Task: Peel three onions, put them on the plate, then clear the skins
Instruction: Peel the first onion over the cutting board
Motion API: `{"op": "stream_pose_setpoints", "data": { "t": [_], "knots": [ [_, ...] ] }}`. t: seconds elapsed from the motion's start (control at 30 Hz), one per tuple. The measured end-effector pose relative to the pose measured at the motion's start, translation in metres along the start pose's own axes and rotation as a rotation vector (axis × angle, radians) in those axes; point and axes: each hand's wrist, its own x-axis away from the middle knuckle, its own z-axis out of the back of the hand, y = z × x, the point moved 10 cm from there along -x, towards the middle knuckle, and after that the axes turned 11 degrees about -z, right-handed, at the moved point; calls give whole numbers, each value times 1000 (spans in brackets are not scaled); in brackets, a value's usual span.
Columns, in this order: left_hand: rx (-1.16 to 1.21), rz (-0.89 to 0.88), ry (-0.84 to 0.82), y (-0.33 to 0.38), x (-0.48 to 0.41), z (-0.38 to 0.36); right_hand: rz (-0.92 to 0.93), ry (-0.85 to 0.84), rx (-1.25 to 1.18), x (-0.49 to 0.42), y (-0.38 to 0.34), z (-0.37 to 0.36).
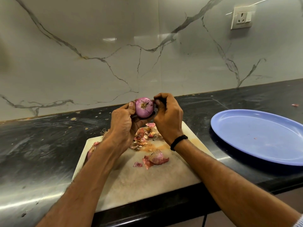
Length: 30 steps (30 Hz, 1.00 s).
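A purple onion [144, 107] is held up above the far end of the pale cutting board [147, 182], root end facing me, its surface smooth. My left hand [122, 123] cups it from the left and below. My right hand [168, 118] is at its right side, fingertips curled against it. Loose onion skins [155, 158] lie in the board's middle and more skins [144, 136] sit under my hands. Another unpeeled onion [92, 149] shows at the board's left edge, mostly hidden by my left forearm. The blue plate [265, 136] lies to the right with nothing on it but a tiny speck.
The board rests on a dark, smeared counter [41, 145] close to its front edge. A marble backsplash rises behind, with a wall socket [242, 17] at upper right. A small skin scrap [295, 105] lies on the counter beyond the plate.
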Motion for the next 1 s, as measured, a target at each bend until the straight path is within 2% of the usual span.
{"op": "stream_pose_setpoints", "data": {
  "t": [0.2,0.3,0.37,0.5,0.8,1.0],
  "knots": [
    [42,-13,77,5,-4,9,28,-61,-50,3,-8,-6],
    [-35,-21,72,2,-6,11,48,-93,-18,4,-8,-13],
    [-70,-15,81,-1,-7,12,58,-42,35,3,-5,-9],
    [25,5,82,-1,-6,10,-12,63,35,-3,7,6],
    [38,-27,155,4,-9,19,178,-95,68,9,-17,-15],
    [11,-63,149,8,-9,19,242,-109,99,11,-21,-17]
  ]
}}
